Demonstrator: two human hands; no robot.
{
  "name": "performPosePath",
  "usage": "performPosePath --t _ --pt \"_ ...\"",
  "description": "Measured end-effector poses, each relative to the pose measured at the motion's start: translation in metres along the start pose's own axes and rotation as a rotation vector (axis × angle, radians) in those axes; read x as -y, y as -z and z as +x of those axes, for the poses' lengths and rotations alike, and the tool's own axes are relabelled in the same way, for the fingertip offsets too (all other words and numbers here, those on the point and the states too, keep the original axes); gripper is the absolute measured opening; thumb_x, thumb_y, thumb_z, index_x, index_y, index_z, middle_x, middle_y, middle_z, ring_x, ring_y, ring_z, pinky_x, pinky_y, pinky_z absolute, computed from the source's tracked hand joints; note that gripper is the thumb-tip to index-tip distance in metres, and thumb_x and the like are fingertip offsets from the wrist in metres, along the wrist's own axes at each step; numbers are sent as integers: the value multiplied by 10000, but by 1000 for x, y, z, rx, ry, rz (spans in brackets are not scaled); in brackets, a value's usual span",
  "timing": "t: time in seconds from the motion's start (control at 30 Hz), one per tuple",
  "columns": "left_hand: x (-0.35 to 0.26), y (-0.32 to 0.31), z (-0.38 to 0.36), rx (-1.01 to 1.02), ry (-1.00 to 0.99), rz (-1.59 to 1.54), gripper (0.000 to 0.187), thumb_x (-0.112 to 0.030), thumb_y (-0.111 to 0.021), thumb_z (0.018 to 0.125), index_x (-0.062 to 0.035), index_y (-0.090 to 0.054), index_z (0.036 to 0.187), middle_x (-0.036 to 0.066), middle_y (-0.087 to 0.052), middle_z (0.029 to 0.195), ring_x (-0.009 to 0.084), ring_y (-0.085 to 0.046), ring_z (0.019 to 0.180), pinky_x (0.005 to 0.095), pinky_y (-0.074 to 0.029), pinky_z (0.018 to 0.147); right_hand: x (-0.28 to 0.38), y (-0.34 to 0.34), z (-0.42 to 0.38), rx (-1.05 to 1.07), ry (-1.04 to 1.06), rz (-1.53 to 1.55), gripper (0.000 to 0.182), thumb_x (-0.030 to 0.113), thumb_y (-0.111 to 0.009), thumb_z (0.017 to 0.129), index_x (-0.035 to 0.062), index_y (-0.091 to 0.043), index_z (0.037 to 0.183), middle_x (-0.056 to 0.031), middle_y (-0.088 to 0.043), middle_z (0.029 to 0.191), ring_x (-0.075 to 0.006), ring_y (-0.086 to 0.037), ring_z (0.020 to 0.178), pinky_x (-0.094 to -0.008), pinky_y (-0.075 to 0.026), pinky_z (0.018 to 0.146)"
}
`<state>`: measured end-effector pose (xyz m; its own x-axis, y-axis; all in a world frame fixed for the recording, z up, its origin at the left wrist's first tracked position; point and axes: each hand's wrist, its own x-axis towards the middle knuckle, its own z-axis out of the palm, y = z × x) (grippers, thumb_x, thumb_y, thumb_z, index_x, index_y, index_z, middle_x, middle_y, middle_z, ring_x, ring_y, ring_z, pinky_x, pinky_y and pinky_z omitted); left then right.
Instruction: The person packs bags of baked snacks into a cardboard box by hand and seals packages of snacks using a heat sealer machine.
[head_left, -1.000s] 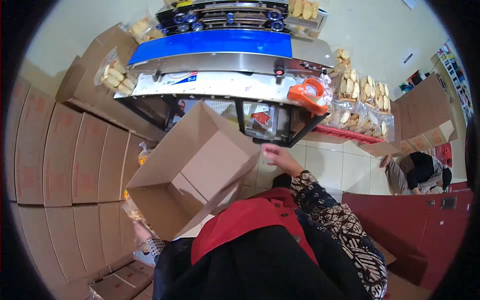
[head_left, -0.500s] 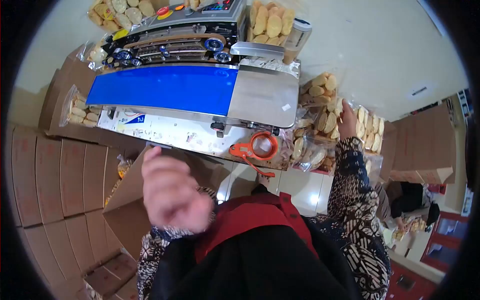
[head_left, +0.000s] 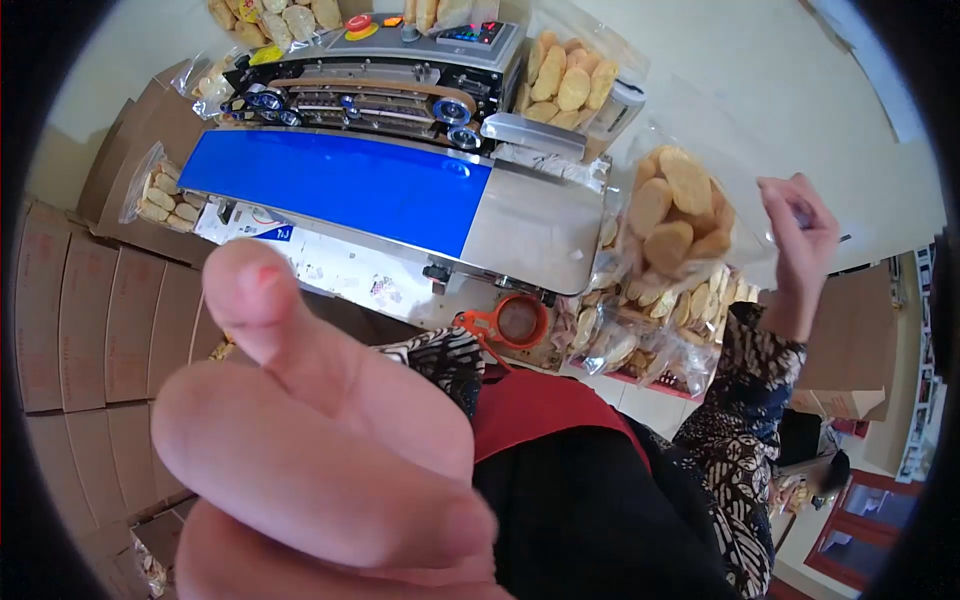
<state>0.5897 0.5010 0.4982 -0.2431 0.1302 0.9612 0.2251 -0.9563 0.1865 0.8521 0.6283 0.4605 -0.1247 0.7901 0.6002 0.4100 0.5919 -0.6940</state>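
Head view: left hand (head_left: 320,450) very close to the lens, near left, fingers curled loosely, holding nothing visible. Right hand (head_left: 800,235) raised at far right, pinching the top of a clear plastic bag of round tan crackers (head_left: 675,215); bag hangs in the air above the stacked cracker bags (head_left: 640,325). Left of it: steel sealing machine with blue conveyor belt (head_left: 340,180). Orange tape dispenser (head_left: 510,322) on the bench edge below. Brown cardboard boxes (head_left: 90,320) stacked far left.

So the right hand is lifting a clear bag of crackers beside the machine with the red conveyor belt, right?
Not quite: the head view shows the belt is blue, not red. The rest holds: the right hand lifts a clear bag of crackers beside the machine.
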Motion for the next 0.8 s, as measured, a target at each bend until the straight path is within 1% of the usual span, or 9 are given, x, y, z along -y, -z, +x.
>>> performPosePath --t 0.07,0.17,0.2,0.27,0.33,0.47,0.57,0.67,0.8 --pt "8 7 6 -39 -46 -55 163 -358 -552 777 -215 -473 772 -34 -420 711 167 -424 736 464 -277 903 41 8 4 32 39 -35 79 8 -607 729 -28 -634 794 28 -440 607 -33 -361 542 -172 -231 476" --pt "54 38 -16 250 208 229 322 -262 -513 778 6 -487 955 165 -514 996 263 -504 897 360 -394 809 82 8 9 -55 149 93 96 29 -604 723 -27 -633 796 26 -429 590 -23 -332 489 -176 -198 436" --pt "89 34 -34 145 475 -73 390 -154 -640 681 -5 -492 1009 97 -495 968 172 -468 882 283 -392 776 90 10 11 -92 108 210 101 38 -599 724 -25 -632 795 20 -447 598 -18 -326 467 -173 -200 419" --pt "117 40 -66 294 982 -477 758 -467 -590 728 -13 -296 1259 92 -378 1214 196 -390 1097 304 -330 905 98 8 15 -142 88 326 105 47 -594 725 -23 -631 795 14 -465 606 -13 -320 445 -170 -201 402" --pt "111 49 -100 317 1407 -1075 958 -611 -542 697 -31 -133 1341 116 -248 1348 216 -268 1237 335 -252 995 86 -4 30 -168 11 296 100 69 -602 729 -6 -633 788 17 -505 608 -3 -315 422 -161 -208 387" --pt "92 64 -146 586 1533 -1081 1065 -567 -614 662 -39 -9 1362 105 -161 1393 204 -188 1277 339 -179 1033 4 -32 43 -20 -328 335 112 135 -646 733 30 -644 772 39 -543 592 -12 -353 441 -172 -234 399" --pt "79 64 -159 426 1728 -987 944 -380 -612 717 -31 -18 1362 105 -173 1391 213 -190 1273 325 -165 1029 -35 -43 27 -52 -473 362 113 140 -649 741 28 -643 755 45 -517 567 -15 -347 444 -174 -245 410" --pt "67 48 -155 468 1686 -886 925 -349 -603 713 -11 -31 1357 116 -182 1385 219 -188 1272 323 -160 1026 -72 -40 -4 -62 -516 531 142 148 -585 803 11 -620 808 48 -463 572 -17 -322 448 -179 -230 399" --pt "59 40 -180 474 1697 -705 933 -312 -696 625 31 -173 1317 107 -345 1290 199 -329 1184 302 -246 981 -87 -41 -57 -283 -707 1035 349 350 -464 875 35 -595 947 35 -476 684 -63 -423 571 -192 -349 487"
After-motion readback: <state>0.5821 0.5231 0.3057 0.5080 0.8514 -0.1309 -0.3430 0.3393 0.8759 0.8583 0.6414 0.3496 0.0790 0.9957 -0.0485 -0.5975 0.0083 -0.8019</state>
